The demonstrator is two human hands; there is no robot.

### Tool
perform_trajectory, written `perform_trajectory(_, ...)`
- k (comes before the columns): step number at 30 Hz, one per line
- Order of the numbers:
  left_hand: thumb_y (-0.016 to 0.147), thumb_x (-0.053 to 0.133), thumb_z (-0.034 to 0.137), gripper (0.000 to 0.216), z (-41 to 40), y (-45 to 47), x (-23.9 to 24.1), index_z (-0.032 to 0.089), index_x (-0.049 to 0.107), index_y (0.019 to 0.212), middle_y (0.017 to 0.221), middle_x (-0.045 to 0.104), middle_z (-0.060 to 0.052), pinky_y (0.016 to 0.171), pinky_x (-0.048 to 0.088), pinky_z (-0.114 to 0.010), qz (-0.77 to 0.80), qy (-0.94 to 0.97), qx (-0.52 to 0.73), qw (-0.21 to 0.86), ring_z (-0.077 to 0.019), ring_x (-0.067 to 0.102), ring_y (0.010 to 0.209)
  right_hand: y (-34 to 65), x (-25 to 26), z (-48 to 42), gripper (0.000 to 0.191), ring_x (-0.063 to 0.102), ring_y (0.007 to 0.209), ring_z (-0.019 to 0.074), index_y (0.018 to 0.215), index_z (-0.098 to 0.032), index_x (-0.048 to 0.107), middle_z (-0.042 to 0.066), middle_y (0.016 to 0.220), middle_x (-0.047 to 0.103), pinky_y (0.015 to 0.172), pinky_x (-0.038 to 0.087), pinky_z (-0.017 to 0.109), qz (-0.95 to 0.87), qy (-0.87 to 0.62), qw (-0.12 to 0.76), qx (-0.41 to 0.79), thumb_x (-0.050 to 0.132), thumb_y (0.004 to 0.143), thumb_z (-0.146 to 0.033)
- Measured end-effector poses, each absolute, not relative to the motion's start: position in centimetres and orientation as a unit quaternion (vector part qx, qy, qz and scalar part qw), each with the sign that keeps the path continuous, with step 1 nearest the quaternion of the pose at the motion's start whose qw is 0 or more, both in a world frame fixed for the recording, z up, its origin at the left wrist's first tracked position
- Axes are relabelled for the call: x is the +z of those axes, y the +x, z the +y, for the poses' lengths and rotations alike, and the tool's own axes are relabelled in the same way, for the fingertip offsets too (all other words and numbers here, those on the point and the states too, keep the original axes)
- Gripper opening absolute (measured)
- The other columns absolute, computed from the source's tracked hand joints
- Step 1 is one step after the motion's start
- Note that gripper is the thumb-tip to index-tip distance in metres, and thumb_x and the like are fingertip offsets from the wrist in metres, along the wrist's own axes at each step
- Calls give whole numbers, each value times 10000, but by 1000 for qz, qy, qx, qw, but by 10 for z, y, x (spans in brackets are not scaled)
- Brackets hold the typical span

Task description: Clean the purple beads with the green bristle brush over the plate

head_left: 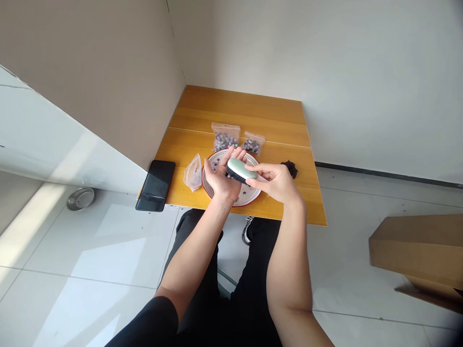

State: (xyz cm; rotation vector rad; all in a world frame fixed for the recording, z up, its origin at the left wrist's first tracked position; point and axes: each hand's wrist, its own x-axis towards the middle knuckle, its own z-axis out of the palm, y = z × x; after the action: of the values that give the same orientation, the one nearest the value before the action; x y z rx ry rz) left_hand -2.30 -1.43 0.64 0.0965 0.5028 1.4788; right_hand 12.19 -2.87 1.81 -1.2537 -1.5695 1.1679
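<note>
Between the thumb and fingers of my right hand (277, 180) is a small scrub brush (240, 167) with a pale green and white back and dark bristles. The bristles face down over the palm of my left hand (221, 178), which is turned up with its fingers stretched out. Some small beads show at the palm beneath the brush; whether the bristles touch the skin I cannot tell. Under both hands lies a white plate (249, 196) with a red rim and dark rings, with small beads scattered on it.
Behind the plate lie two zip bags of beads, a larger bag (224, 137) and a smaller bag (253, 143). A clear bag (193, 172) sits left of it, beside a black phone (156, 185). A black crumpled item (290, 168) is at right. On the floor are a metal bowl (80, 198) and cardboard box (415, 241).
</note>
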Motion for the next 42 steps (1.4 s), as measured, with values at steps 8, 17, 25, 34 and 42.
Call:
perform_trajectory(8, 936, 275, 714, 779, -15, -19, 5, 92, 657, 1207, 1388, 633, -216, 1195, 409, -422, 222, 42, 658, 719, -323, 490, 1446, 118, 17, -28, 395, 742, 864, 211, 1097, -274, 799, 52, 1123, 790, 808, 627, 389, -629, -473, 402, 468, 866, 712, -328)
perform_trajectory(17, 941, 289, 706, 752, -13, -27, 4, 104, 674, 1177, 1354, 656, -196, 1190, 416, -410, 209, 49, 662, 718, -320, 510, 1431, 118, 18, -29, 367, 719, 811, 203, 1078, -271, 807, 49, 1102, 792, 731, 604, 361, -639, -476, 381, 469, 859, 721, -341)
perform_trajectory(25, 950, 325, 666, 705, -12, -23, 4, 97, 684, 1158, 1349, 658, -201, 1179, 424, -415, 230, 38, 661, 713, -332, 495, 1440, 119, 17, -28, 340, 658, 724, 152, 1085, -262, 793, 36, 998, 789, 643, 534, 309, -636, -471, 378, 481, 831, 750, -305)
perform_trajectory(34, 948, 344, 646, 672, -13, -23, 6, 98, 688, 1128, 1302, 681, -194, 1179, 426, -430, 231, 26, 660, 714, -332, 495, 1438, 117, 16, -27, 359, 672, 774, 163, 1081, -243, 786, 46, 1019, 778, 696, 546, 319, -628, -475, 405, 464, 836, 731, -301)
perform_trajectory(42, 932, 363, 660, 671, -12, -19, 0, 99, 692, 1101, 1248, 700, -194, 1171, 428, -422, 217, 19, 659, 720, -327, 533, 1402, 114, 19, -28, 323, 630, 711, 150, 1071, -248, 784, 18, 897, 751, 638, 520, 308, -652, -476, 385, 447, 812, 755, -308)
